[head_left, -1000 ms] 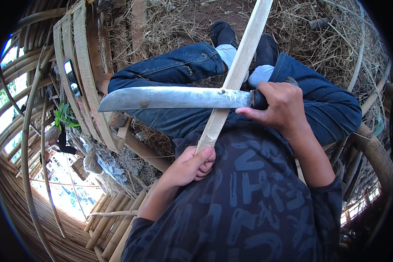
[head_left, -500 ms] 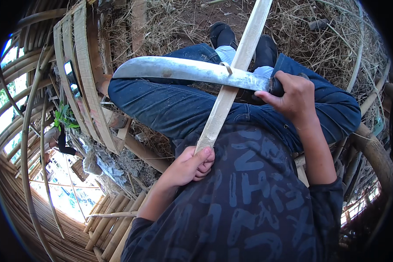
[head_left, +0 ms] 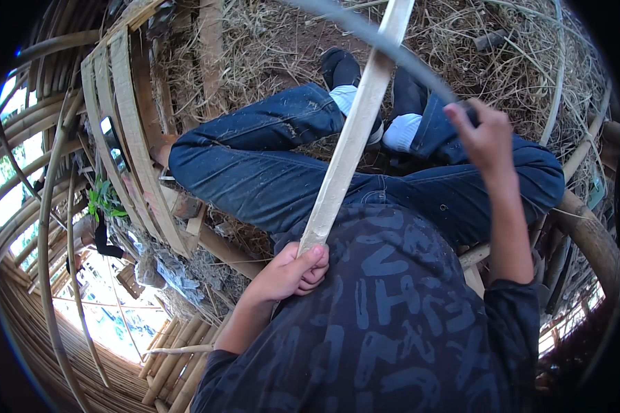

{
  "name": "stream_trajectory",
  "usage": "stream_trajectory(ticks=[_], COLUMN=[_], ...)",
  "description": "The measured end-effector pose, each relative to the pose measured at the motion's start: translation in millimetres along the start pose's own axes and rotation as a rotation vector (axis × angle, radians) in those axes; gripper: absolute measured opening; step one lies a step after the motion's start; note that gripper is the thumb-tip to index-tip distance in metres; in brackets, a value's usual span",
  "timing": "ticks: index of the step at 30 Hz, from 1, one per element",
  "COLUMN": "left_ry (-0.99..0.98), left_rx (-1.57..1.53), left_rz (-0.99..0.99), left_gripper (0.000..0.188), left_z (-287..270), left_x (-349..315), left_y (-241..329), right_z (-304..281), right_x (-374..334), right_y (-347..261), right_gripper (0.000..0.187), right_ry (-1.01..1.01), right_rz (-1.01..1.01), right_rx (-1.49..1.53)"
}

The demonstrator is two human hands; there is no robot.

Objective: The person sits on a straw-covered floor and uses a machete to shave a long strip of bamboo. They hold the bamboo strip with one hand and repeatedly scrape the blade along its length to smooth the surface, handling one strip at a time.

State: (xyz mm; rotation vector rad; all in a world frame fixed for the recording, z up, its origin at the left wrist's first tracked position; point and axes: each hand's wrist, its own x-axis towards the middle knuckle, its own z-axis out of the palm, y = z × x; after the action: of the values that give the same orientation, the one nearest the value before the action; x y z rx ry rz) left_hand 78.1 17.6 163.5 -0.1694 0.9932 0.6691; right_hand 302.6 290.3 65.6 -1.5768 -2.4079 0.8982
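A long, pale bamboo strip (head_left: pixel 344 155) slants up and away from my belly, between my feet and out past the top edge. My left hand (head_left: pixel 293 275) is wrapped round its near end, against my shirt. In my right hand (head_left: pixel 486 138) is the dark handle of a machete (head_left: pixel 427 77), partly hidden by the fingers. The grey blade is smeared by motion and passes across the far part of the strip; whether it touches the wood I cannot tell. Its tip lies outside the picture.
My crossed legs in jeans (head_left: pixel 248 179) lie beneath the strip. Dry straw and shavings (head_left: pixel 275 41) litter the ground. On the left, a phone (head_left: pixel 114 141) rests on upright wooden slats (head_left: pixel 127 103), with a bamboo wall (head_left: pixel 45 227) beyond. A thick pole (head_left: pixel 589 227) stands right.
The machete has swung forward and up from over my lap, turning edge-on and blurring. My right hand has moved slightly right. The curl of shaving at the blade no longer shows.
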Motion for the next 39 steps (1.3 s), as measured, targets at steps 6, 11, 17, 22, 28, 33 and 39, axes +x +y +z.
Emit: stream_trajectory(ticks=[6,11,17,22,28,33,39], left_ry=[0.049,0.094,0.111,0.114,0.108,0.109,0.092], left_rx=[0.034,0.010,0.032,0.033,0.039,0.047,0.032], left_rz=[-0.008,-0.033,-0.026,-0.021,-0.018,-0.017,-0.023], left_gripper=[0.038,0.037,0.037,0.038,0.039,0.038,0.038], left_z=[-1,-3,1,0,-2,-2,-2], left_x=[-3,1,2,0,0,-1,-1], left_y=[6,7,7,4,2,2,2], right_z=[34,31,33,35,36,37,36], right_x=[-35,-23,1,3,7,9,14], right_y=[-83,-91,-72,-71,-63,-58,-50], right_gripper=[0.060,0.064,0.068,0.064,0.064,0.066,0.066], right_ry=[-0.080,-0.157,-0.070,-0.061,0.007,0.071,0.112], right_rz=[-0.350,-0.412,-0.371,-0.410,-0.450,-0.481,-0.484], right_rx=[0.180,0.027,-0.026,-0.064,-0.101,-0.107,-0.141])
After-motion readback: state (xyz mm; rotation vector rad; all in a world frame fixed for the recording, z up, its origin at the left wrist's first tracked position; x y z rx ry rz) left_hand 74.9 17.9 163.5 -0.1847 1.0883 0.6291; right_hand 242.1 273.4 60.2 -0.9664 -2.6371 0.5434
